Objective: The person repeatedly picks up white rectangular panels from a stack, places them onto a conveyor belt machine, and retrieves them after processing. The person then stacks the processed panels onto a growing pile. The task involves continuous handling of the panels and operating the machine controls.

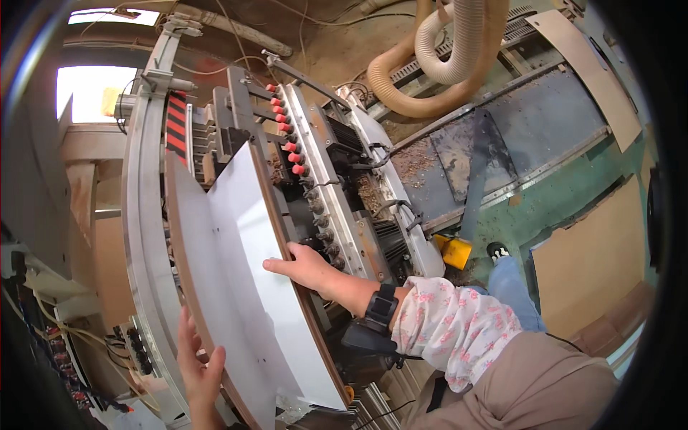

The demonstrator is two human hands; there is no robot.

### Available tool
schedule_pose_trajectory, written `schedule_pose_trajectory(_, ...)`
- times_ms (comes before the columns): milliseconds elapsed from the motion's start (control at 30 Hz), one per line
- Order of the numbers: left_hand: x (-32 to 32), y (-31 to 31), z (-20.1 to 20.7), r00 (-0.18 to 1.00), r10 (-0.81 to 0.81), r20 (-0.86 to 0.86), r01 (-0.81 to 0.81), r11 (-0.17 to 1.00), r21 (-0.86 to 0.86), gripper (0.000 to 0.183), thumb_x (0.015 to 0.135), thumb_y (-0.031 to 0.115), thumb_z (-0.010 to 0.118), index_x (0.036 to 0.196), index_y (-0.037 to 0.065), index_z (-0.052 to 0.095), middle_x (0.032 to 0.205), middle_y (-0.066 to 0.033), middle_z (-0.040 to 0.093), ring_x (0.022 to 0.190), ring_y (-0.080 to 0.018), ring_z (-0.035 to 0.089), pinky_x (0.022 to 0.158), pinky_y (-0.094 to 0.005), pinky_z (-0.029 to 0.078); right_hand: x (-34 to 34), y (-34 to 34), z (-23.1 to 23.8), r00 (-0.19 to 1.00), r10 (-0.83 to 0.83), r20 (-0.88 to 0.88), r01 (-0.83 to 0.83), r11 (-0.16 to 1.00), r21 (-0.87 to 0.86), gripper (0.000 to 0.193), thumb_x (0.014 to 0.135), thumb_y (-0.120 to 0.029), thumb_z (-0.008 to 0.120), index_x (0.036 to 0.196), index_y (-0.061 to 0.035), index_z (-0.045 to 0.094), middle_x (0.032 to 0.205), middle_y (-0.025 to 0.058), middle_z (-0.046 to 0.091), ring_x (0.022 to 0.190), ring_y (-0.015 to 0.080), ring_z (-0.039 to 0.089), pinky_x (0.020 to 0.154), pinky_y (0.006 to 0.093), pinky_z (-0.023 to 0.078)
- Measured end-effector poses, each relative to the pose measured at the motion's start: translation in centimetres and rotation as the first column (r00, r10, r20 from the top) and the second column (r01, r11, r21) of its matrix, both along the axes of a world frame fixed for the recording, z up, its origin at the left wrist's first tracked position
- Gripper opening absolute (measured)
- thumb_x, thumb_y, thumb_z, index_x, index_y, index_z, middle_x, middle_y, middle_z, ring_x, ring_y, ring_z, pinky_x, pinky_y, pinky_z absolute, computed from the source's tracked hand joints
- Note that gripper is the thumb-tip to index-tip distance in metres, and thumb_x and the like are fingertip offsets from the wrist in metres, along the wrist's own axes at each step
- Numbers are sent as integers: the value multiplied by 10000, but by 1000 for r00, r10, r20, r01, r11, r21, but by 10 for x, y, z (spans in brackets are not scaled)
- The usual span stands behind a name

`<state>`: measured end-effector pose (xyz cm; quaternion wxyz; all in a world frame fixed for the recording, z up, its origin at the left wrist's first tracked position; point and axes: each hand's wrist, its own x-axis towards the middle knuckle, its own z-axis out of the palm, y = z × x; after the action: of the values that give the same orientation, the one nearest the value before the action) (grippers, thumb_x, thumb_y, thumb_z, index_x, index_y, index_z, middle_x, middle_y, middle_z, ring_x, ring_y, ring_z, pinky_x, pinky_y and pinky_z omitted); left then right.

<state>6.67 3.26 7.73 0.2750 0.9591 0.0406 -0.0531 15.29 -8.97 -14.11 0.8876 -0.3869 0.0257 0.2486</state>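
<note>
Right hand (307,266) reached across, fingers gripping the white panel's (244,287) right edge, left hand (199,367) open-fingered against its near-left edge — panel on the drilling machine (322,179), long axis pointing away.

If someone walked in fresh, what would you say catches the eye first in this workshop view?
Probably the big white panel in the middle, lying on the grey drilling machine, with the right hand on its right edge and the left hand at its lower left edge. Next, the row of red knobs above the panel and the thick beige hoses coiled at the top.
</note>
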Motion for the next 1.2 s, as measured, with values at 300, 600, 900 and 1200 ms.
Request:
schedule_pose_trajectory(300, 0, -16, -35, 968, -252, 2, 227, 875, 427, 623, 716, 115, 627, 1289, 38, 395, 1264, -120, 461, 1059, -236, 543, 768, -331, 510, -18, -19, 6, 990, -134, 53, 126, 983, 132, 432, 763, -111, 625, 1143, 31, 477, 1040, 106, 577, 936, 162, 543, 808, 297, 439)
schedule_pose_trajectory(600, -16, -20, -63, 972, -235, -9, 200, 806, 557, 625, 720, 296, 602, 1245, 23, 403, 1252, -151, 443, 1043, -317, 526, 827, -399, 469, -98, -203, -12, 924, -335, -184, 368, 910, 191, 423, 747, -72, 615, 1135, 27, 482, 1031, 125, 585, 908, 247, 588, 822, 367, 479)
schedule_pose_trajectory(900, -13, -43, -147, 947, -322, 8, 207, 627, 751, 472, 763, 87, 508, 1178, -110, 397, 1143, -263, 458, 928, -424, 538, 584, -394, 547, -120, -343, 13, 847, -510, -150, 531, 820, 214, 498, 791, -160, 556, 1212, 65, 412, 1079, 179, 559, 947, 285, 576, 825, 393, 471)
schedule_pose_trajectory(1200, -20, -34, -139, 944, -299, 139, 141, 746, 651, 491, 778, 177, 557, 1202, -31, 421, 1092, -190, 489, 899, -366, 548, 647, -401, 525, -128, -359, 12, 911, -410, -40, 409, 889, 207, 649, 810, -366, 538, 1286, 27, 337, 1155, 158, 512, 997, 297, 531, 850, 394, 435)
